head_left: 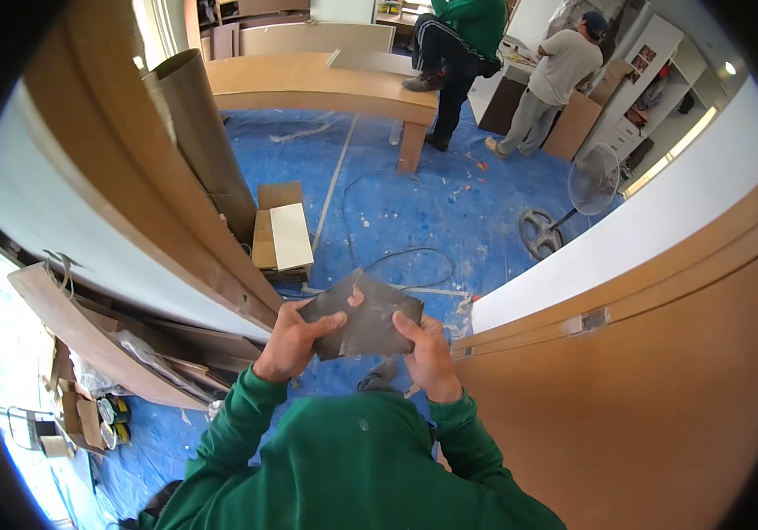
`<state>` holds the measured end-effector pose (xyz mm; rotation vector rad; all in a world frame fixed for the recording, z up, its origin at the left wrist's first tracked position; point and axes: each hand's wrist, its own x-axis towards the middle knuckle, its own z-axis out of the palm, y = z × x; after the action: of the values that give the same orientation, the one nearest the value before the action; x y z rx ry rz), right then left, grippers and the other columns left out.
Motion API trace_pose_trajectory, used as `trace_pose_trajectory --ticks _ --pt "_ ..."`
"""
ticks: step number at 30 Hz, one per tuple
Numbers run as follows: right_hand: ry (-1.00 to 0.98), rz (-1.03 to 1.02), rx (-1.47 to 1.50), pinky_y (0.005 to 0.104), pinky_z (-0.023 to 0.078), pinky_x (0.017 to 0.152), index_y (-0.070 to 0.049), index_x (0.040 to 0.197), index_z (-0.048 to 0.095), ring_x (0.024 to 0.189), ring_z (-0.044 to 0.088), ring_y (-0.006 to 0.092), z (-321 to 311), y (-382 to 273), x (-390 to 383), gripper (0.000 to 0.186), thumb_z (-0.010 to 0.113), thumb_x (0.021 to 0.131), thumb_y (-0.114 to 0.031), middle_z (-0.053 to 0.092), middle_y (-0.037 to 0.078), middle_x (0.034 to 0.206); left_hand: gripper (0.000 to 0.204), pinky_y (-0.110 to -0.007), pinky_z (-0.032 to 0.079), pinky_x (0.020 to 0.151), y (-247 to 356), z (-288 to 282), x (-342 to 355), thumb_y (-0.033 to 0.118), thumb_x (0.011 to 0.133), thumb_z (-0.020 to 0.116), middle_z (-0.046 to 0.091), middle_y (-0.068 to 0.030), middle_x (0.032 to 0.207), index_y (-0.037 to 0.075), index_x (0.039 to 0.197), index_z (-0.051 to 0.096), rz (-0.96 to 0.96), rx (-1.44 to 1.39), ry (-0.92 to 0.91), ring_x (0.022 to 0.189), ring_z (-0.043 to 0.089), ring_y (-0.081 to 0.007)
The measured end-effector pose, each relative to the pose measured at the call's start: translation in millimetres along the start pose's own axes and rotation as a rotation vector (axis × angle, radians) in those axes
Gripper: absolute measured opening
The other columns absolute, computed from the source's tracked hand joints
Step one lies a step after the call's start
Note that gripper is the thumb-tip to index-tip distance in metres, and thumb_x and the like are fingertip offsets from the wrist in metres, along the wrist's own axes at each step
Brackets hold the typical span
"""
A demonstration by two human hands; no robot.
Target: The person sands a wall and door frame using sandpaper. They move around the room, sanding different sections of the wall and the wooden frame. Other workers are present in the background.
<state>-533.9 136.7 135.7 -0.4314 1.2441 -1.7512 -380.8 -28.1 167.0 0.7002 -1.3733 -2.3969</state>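
Note:
Both hands hold a dark grey sheet of sandpaper (368, 316) in front of my chest. My left hand (295, 337) grips its left edge with the thumb across the face. My right hand (426, 352) pinches its right edge. The sheet is bent a little and slightly worn. My green sleeves come up from the lower edge. The sheet hangs in the gap between two curved wooden panels, one at the left (131, 185) and one at the right (644, 371).
Blue plastic sheeting (396, 203) covers the floor. A cardboard box (280, 234) lies beside a rolled brown sheet (202, 124). A cable loops on the floor. A standing fan (586, 190) is at the right. Two people stand by a wooden bench (326, 84) at the back. Paint tins (114, 420) sit low left.

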Motion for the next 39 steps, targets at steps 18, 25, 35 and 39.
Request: trace_pose_trajectory --ticks 18,25,35,39 --pt "0.491 -0.297 0.555 0.0380 0.053 0.088 0.000 0.133 0.053 0.106 0.064 0.0244 -169 -64 86 0.040 0.058 0.101 -0.024 0.064 0.011 0.121 0.023 -0.030 0.055 0.072 -1 110 234 0.006 0.090 0.067 0.072 -0.0118 0.098 -0.008 0.108 0.068 0.168 0.003 0.109 0.080 0.070 -0.0203" --pt "0.857 -0.574 -0.368 0.0326 0.046 0.096 0.006 0.129 0.058 0.106 0.062 0.0222 -189 -84 136 0.033 0.056 0.101 -0.012 0.063 0.013 0.123 0.025 -0.037 0.059 0.076 -8 160 322 0.006 0.086 0.071 0.072 -0.0123 0.097 -0.007 0.107 0.069 -0.284 -0.108 -0.051 0.085 0.072 -0.0234" --pt "0.710 -0.758 -1.047 0.0335 0.053 0.086 -0.006 0.119 0.070 0.101 0.068 0.0313 -219 -153 269 0.035 0.061 0.088 0.008 0.065 0.015 0.118 0.024 -0.037 0.059 0.080 32 179 484 0.001 0.086 0.068 0.073 -0.0141 0.098 -0.008 0.108 0.069 -0.323 -0.187 -0.225 0.086 0.072 -0.0235" --pt "0.728 -0.746 -1.208 0.0363 0.055 0.085 -0.011 0.118 0.072 0.106 0.067 0.0334 -252 -164 307 0.046 0.060 0.082 0.015 0.063 0.017 0.121 0.025 -0.037 0.059 0.085 44 169 546 0.000 0.088 0.066 0.072 -0.0155 0.103 -0.009 0.111 0.067 -0.359 -0.271 -0.319 0.093 0.071 -0.0247"
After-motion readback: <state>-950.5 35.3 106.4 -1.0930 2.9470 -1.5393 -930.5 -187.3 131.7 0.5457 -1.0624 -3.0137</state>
